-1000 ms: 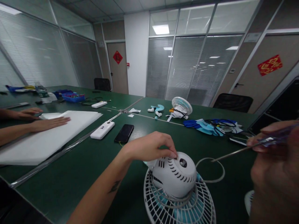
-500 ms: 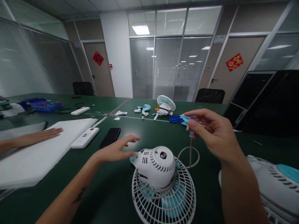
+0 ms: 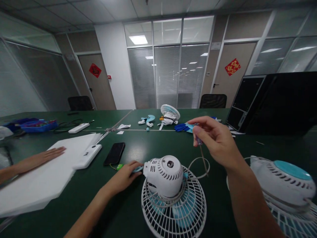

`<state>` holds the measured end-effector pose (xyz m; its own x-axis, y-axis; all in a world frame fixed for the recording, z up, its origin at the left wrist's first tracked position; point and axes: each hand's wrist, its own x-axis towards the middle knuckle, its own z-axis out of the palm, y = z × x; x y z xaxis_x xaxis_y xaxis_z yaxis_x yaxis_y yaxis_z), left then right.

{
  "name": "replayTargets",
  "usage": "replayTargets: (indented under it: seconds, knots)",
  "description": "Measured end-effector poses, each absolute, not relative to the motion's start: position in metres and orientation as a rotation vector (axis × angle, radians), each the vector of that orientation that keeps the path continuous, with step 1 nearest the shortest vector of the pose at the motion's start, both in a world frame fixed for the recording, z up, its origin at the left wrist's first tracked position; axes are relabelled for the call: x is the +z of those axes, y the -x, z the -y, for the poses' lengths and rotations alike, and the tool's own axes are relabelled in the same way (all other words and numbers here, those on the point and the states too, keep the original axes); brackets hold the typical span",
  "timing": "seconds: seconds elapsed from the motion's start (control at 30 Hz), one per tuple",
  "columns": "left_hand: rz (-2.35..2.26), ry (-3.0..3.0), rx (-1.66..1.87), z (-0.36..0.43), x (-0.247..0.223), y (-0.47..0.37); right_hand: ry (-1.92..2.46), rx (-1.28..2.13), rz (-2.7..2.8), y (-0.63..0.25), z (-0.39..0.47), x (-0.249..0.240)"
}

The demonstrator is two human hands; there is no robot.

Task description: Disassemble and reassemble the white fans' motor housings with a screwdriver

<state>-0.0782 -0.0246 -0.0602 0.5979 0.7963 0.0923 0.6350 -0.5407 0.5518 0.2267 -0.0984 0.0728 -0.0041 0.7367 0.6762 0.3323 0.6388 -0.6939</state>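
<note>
A white electric fan (image 3: pixel 163 177) lies face down on the green table, its round grille and light-blue blades below the slotted motor housing. My left hand (image 3: pixel 126 175) is closed around the light-blue part (image 3: pixel 137 169) at the fan's left end; the fingertips are partly hidden. In my right hand (image 3: pixel 215 140), a screwdriver (image 3: pixel 201 150) with a clear purplish handle is pinched between thumb and fingers. Its shaft points down, to the right of the motor housing and apart from it, near a loop of the white cord (image 3: pixel 208 165).
Another white fan (image 3: pixel 282 185) lies at the right. A black phone (image 3: pixel 114 153), a white power bank (image 3: pixel 89 156) and white foam sheets (image 3: pixel 37 185) under another person's hand (image 3: pixel 47 158) are at the left. Farther back stand a small fan (image 3: pixel 169 114), blue gloves (image 3: pixel 182 127) and a large black case (image 3: pixel 277 102).
My left hand has come down from above and closed on the fan's light-blue end. The screwdriver is tilted more, still in my right hand. The view has shifted to the right.
</note>
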Motion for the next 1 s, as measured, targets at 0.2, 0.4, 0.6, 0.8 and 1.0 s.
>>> replayTargets:
  seconds: [0.2, 0.4, 0.6, 0.8, 1.0]
  knots:
    - [-1.243, -2.217, 0.898, 0.036, -0.018, 0.076, 0.941, 0.646, 1.55, -0.233, 0.091, 0.054]
    - [-0.82, -2.413, 0.736, 0.06, 0.041, 0.015, 0.954, 0.787, 1.709, -0.229, 0.085, 0.04]
    - [-0.738, -2.346, 0.76, 0.072, 0.042, -0.012, 0.954, 0.511, 1.959, -0.221, 0.101, 0.049]
    - [-0.755, -2.028, 0.98, 0.076, 0.032, -0.019, 0.802, 0.049, 2.125, -0.209, 0.104, 0.043]
    - [-0.823, -1.849, 0.892, 0.077, 0.028, -0.021, 0.794, -0.302, 2.14, -0.202, 0.1, 0.032]
